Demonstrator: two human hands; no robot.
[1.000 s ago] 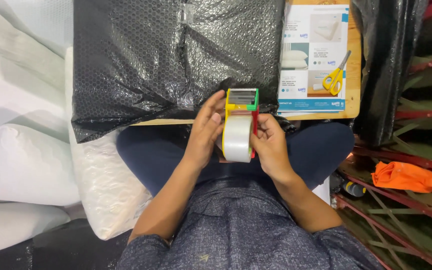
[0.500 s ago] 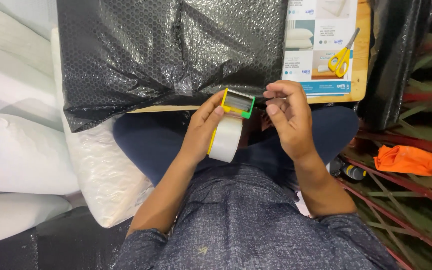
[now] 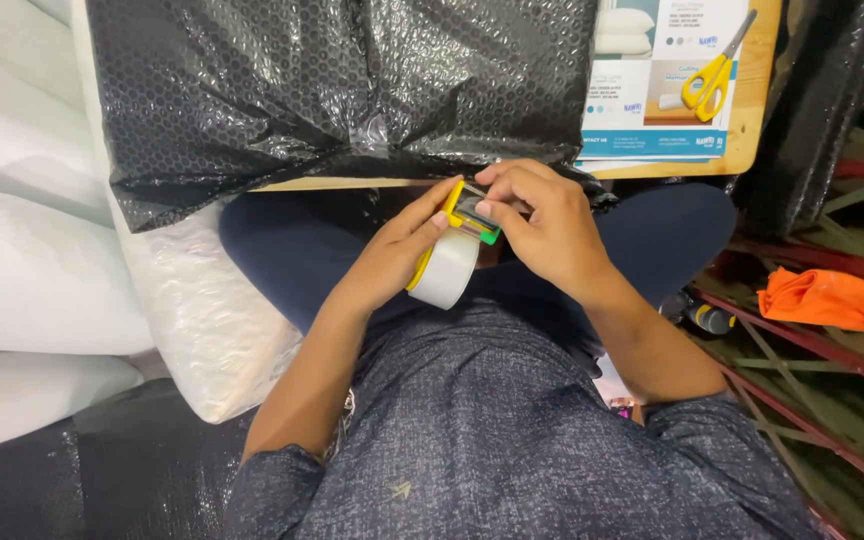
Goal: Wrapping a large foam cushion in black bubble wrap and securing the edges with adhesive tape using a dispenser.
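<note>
The fingers of the right hand are bent together, their tips pinching at the green and yellow cutter end of a tape dispenser. The left hand wraps its fingers around the dispenser's yellow frame from the other side, thumb on top, so the clear tape roll hangs just below both sets of fingertips, over the lap. Beyond the fingers, a black bubble-wrapped parcel lies on the counter, with yellow scissors further right on printed sheets.

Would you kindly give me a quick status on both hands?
Left hand grips yellow-and-green tape dispenser with clear roll. Right hand fingertips pinch at its cutter end. Nothing between hands.
</note>
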